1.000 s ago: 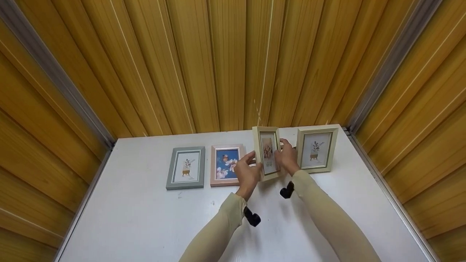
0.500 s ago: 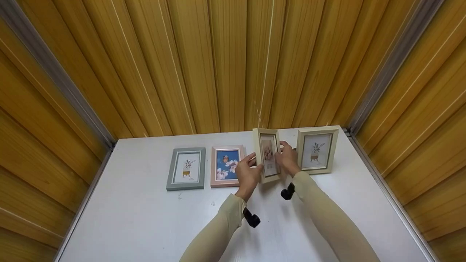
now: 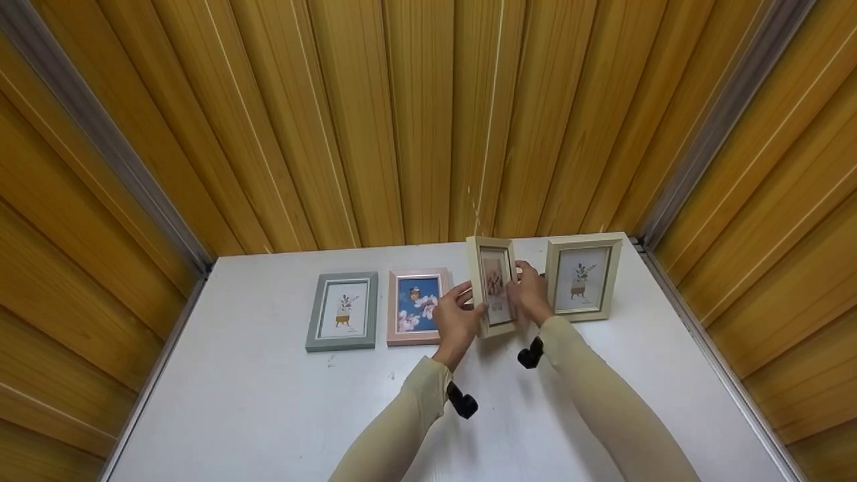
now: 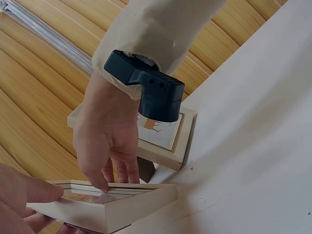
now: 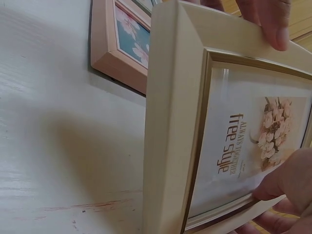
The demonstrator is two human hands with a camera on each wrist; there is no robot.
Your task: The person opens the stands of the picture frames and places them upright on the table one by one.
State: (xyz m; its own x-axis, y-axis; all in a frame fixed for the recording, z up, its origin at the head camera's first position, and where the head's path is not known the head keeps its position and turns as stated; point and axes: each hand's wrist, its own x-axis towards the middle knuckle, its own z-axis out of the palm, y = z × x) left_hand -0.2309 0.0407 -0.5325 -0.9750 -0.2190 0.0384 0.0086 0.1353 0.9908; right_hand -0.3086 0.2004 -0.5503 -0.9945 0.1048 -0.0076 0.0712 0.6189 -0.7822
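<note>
Both hands grip a cream picture frame (image 3: 495,288) with a flower print, one at each side edge. It stands near upright, turned to the right; whether its bottom touches the table cannot be told. My left hand (image 3: 458,318) pinches the left edge, thumb in front and fingers behind. On the opposite edge, my right hand (image 3: 531,292) has its thumb over the front, as the right wrist view shows, with the printed words on the picture (image 5: 231,146). Another cream frame (image 3: 581,276) with a plant print stands just right of my right hand.
A pink frame (image 3: 394,321) with a blue blossom picture is left of my left hand, partly covered by it. Farther left is a grey-green frame (image 3: 313,328) with a plant print. The white table (image 3: 268,415) meets wood-look panels (image 3: 415,134) at its back and sides.
Almost nothing differs. The held picture frame and both hands keep the same grip, with only a very slight shift in the view.
</note>
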